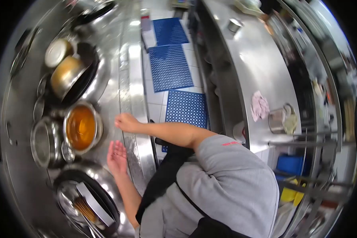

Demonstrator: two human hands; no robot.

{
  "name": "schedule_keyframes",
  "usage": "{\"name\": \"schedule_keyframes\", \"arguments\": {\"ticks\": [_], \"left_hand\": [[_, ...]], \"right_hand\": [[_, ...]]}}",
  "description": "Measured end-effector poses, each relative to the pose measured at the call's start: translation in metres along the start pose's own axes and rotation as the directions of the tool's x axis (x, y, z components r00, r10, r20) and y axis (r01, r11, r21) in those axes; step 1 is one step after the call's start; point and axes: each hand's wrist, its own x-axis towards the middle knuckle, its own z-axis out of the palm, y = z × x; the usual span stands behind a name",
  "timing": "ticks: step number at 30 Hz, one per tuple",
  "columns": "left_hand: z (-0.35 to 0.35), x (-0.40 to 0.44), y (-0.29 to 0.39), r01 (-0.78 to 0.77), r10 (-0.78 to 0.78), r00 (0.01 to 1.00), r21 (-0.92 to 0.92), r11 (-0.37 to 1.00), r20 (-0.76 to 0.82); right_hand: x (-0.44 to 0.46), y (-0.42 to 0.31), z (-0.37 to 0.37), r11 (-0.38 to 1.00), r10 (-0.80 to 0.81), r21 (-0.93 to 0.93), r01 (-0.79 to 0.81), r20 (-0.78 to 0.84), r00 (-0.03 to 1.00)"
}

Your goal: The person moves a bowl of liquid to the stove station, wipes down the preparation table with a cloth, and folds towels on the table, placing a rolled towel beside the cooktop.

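My left hand [117,158] is open, palm turned up, with its fingers loosely extended over the steel stove edge. Above it in the view, my right hand [127,123] is closed in a fist; whether anything is inside is hidden. Both hands are nearest to a metal bowl [99,127] holding orange-brown liquid [81,126], and neither touches it. Beside that bowl stand a metal pot [35,144] and a small round metal ladle or cup [68,152].
A wok [58,178] holds a bamboo brush [84,209] and metal utensils. Another wok [92,65] carries a tilted golden pan [65,75] and a bowl [56,53]. Blue mats [186,107] cover the floor. A pink cloth [259,105] and metal jug [277,121] sit on the counter [261,67].
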Motion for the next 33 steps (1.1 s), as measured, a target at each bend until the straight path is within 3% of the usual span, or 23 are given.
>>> {"name": "schedule_keyframes", "arguments": {"ticks": [1, 5, 6, 8, 9, 10, 11, 12, 13, 14, 15, 18, 19, 20, 21, 22, 24, 26, 27, 28, 30, 32, 33], "left_hand": [[0.014, 0.002, -0.016, 0.060, -0.060, 0.995, -0.001, 0.998, 0.075], [0.056, 0.003, -0.060, 0.198, -0.213, 0.942, 0.085, 0.977, 0.261], [0.065, 0.001, -0.069, 0.220, -0.245, 0.929, 0.117, 0.968, 0.277], [0.088, 0.006, -0.087, 0.245, -0.286, 0.908, 0.165, 0.955, 0.307], [0.099, 0.011, -0.096, 0.253, -0.310, 0.902, 0.214, 0.943, 0.300], [0.109, 0.017, -0.102, 0.275, -0.344, 0.882, 0.241, 0.931, 0.321], [0.122, 0.024, -0.111, 0.300, -0.378, 0.863, 0.264, 0.917, 0.334], [0.134, 0.029, -0.120, 0.322, -0.406, 0.851, 0.280, 0.905, 0.332], [0.155, 0.034, -0.128, 0.355, -0.440, 0.861, 0.320, 0.878, 0.253], [0.167, 0.045, -0.138, 0.364, -0.462, 0.849, 0.348, 0.864, 0.259], [0.190, 0.053, -0.147, 0.361, -0.482, 0.834, 0.393, 0.845, 0.269], [0.234, 0.089, -0.185, 0.349, -0.527, 0.844, 0.641, 0.683, 0.102], [0.243, 0.098, -0.198, 0.279, -0.456, 0.889, 0.748, 0.602, 0.035], [0.246, 0.107, -0.202, -0.128, -0.189, 0.959, 0.917, 0.377, 0.211], [0.245, 0.112, -0.196, -0.452, -0.005, 0.892, 0.892, 0.003, 0.452], [0.242, 0.117, -0.187, -0.621, 0.050, 0.716, 0.668, -0.409, 0.696], [0.229, 0.124, -0.154, -0.503, 0.089, 0.690, 0.564, -0.655, 0.719], [0.224, 0.114, -0.137, -0.335, 0.139, 0.751, 0.554, -0.763, 0.645], [0.216, 0.113, -0.132, -0.336, 0.113, 0.796, 0.589, -0.735, 0.594], [0.204, 0.111, -0.131, -0.330, 0.082, 0.842, 0.628, -0.704, 0.534], [0.175, 0.112, -0.135, -0.389, -0.024, 0.862, 0.629, -0.673, 0.507], [0.163, 0.113, -0.141, -0.349, 0.004, 0.866, 0.612, -0.710, 0.500], [0.160, 0.116, -0.144, -0.344, 0.013, 0.859, 0.596, -0.726, 0.511]], "right_hand": [[-0.026, 0.011, -0.034, 0.995, -0.040, -0.091, 0.041, 0.013, 0.999], [-0.136, 0.072, -0.149, 0.974, 0.195, -0.104, -0.202, -0.077, 0.978], [-0.161, 0.095, -0.174, 0.958, 0.229, -0.120, -0.261, -0.227, 0.947], [-0.204, 0.044, -0.256, 0.778, 0.394, -0.321, -0.541, -0.422, 0.817], [-0.230, 0.067, -0.289, 0.791, 0.064, -0.456, -0.408, -0.601, 0.797], [-0.250, 0.062, -0.329, 0.657, -0.176, -0.641, -0.396, -0.642, 0.746], [-0.271, 0.063, -0.369, 0.598, -0.305, -0.693, -0.402, -0.660, 0.686], [-0.294, 0.075, -0.398, 0.500, -0.154, -0.589, -0.635, -0.782, 0.604], [-0.314, 0.074, -0.420, 0.099, -0.033, -0.555, -0.826, -0.831, 0.555], [-0.336, 0.093, -0.435, 0.041, -0.044, -0.474, -0.879, -0.880, 0.473], [-0.361, 0.128, -0.449, 0.113, 0.061, -0.423, -0.899, -0.900, 0.431], [-0.362, 0.179, -0.483, 0.126, -0.072, -0.487, -0.864, -0.873, 0.482], [-0.347, 0.195, -0.506, 0.102, -0.094, -0.482, -0.870, -0.876, 0.474], [-0.328, 0.213, -0.533, 0.075, -0.118, -0.471, -0.879, -0.879, 0.461], [-0.309, 0.228, -0.561, 0.044, -0.137, -0.459, -0.887, -0.883, 0.449], [-0.289, 0.243, -0.595, -0.020, -0.139, -0.442, -0.897, -0.887, 0.440], [-0.242, 0.281, -0.677, -0.089, -0.176, -0.398, -0.913, -0.896, 0.408], [-0.199, 0.320, -0.752, -0.089, -0.132, -0.376, -0.922, -0.913, 0.385], [-0.173, 0.328, -0.783, -0.087, -0.068, -0.365, -0.927, -0.926, 0.371], [-0.159, 0.349, -0.821, -0.185, 0.020, -0.527, -0.830, -0.846, 0.533], [-0.130, 0.362, -0.820, 0.021, -0.147, -0.731, -0.682, -0.677, 0.721], [-0.127, 0.342, -0.772, 0.266, -0.250, -0.847, -0.460, -0.521, 0.816], [-0.134, 0.323, -0.741, 0.313, -0.229, -0.844, -0.436, -0.513, 0.827]]}}
